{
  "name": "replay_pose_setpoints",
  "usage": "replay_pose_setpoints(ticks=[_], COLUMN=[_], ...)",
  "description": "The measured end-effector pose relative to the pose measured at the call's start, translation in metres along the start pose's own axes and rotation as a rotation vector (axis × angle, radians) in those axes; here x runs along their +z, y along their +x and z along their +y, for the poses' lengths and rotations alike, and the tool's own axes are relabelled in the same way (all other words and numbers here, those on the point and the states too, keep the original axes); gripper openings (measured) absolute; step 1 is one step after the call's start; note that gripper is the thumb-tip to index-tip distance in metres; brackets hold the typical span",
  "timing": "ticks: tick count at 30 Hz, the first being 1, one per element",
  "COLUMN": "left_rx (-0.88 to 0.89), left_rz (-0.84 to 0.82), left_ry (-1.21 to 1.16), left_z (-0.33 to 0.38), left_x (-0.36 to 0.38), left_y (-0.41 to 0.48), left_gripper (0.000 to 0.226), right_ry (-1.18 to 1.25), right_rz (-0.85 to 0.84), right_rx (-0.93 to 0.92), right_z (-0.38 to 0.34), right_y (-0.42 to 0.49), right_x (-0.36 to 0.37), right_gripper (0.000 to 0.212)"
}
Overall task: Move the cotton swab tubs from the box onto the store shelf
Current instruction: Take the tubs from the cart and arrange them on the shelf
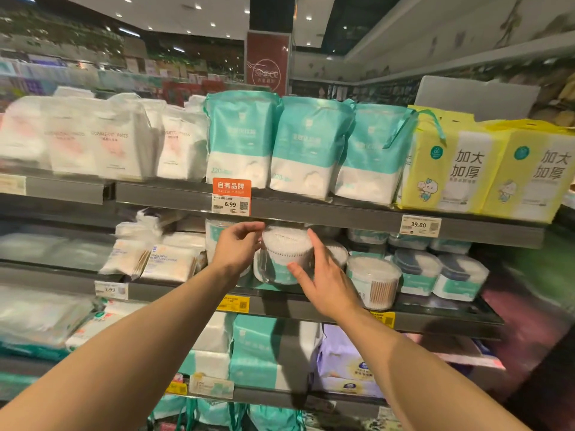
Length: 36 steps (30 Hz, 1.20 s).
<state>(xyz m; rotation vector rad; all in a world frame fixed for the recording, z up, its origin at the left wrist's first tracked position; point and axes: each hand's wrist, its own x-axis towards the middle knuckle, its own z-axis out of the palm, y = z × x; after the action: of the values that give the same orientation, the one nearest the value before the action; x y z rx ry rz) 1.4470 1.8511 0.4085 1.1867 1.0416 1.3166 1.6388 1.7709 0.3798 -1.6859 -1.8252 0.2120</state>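
A clear round cotton swab tub with a teal label is at the front of the second shelf, tilted and partly over another tub below it. My left hand has its curled fingers on the tub's upper left rim. My right hand holds the tub's right side, with the index finger up along its edge and the thumb across the front. More swab tubs stand to the right on the same shelf. The box is out of view.
The top shelf hangs low over the tub and carries teal cotton pad bags and yellow packs. Flat white packets lie left of the tubs. Tissue packs fill the shelf below.
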Motion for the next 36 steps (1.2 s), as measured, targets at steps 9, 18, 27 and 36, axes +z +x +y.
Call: replay_pose_setpoints(ticks=[9, 18, 27, 36], left_rx=[-0.067, -0.047, -0.094, -0.271], left_rz=[0.007, -0.015, 0.019, 0.133], left_ry=[0.107, 0.216, 0.168, -0.081], left_z=[-0.017, -0.019, -0.017, -0.021], left_x=[-0.011, -0.018, -0.015, -0.018], left_y=[0.006, 0.011, -0.003, -0.017], left_gripper=[0.032, 0.034, 0.020, 0.020], right_ry=[0.080, 0.254, 0.340, 0.207], right_rz=[0.056, 0.118, 0.167, 0.085], right_rx=[0.063, 0.189, 0.164, 0.024], right_z=[0.007, -0.004, -0.025, -0.024], right_y=[0.023, 0.049, 0.038, 0.009], right_x=[0.014, 0.024, 0.020, 0.017], right_gripper=[0.077, 0.043, 0.065, 0.102])
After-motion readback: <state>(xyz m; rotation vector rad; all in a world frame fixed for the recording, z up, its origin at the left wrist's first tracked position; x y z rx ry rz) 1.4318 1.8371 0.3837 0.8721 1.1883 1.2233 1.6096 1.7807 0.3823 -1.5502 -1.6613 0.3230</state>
